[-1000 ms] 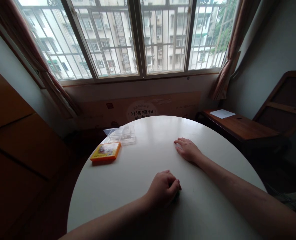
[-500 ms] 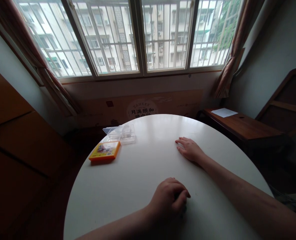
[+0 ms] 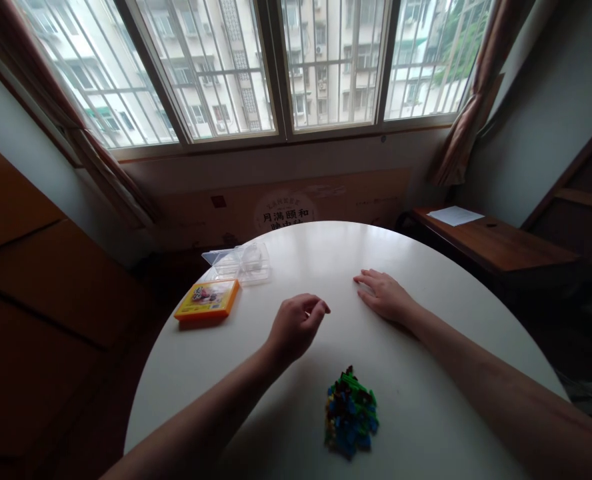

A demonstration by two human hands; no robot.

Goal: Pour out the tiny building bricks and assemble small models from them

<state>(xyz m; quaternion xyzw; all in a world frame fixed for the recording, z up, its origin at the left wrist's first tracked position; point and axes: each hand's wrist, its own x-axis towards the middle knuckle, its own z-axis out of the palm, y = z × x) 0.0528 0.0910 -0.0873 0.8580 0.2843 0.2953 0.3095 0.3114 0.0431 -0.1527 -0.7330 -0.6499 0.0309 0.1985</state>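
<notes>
My left hand (image 3: 296,327) hovers over the middle of the white round table, its fingers curled in and the thumb against them. Whatever it may hold is hidden or too small to name. Flat on the table to its right rests my right hand (image 3: 383,295), fingers outstretched, holding nothing. Nearer to me lies a heap of small plastic bricks (image 3: 351,412) in green, blue, dark brown and a little yellow. My left hand is beyond the heap and apart from it.
An orange and yellow flat box (image 3: 207,300) lies at the table's left edge. Behind it stands a clear plastic compartment case (image 3: 243,263) with its lid raised. A wooden bench (image 3: 506,243) bearing a white paper (image 3: 455,215) is at the right, beyond the table (image 3: 316,250).
My left hand has moved forward and left, away from the brick heap, which it had been covering. My right hand stays on the table. The view has shifted slightly.
</notes>
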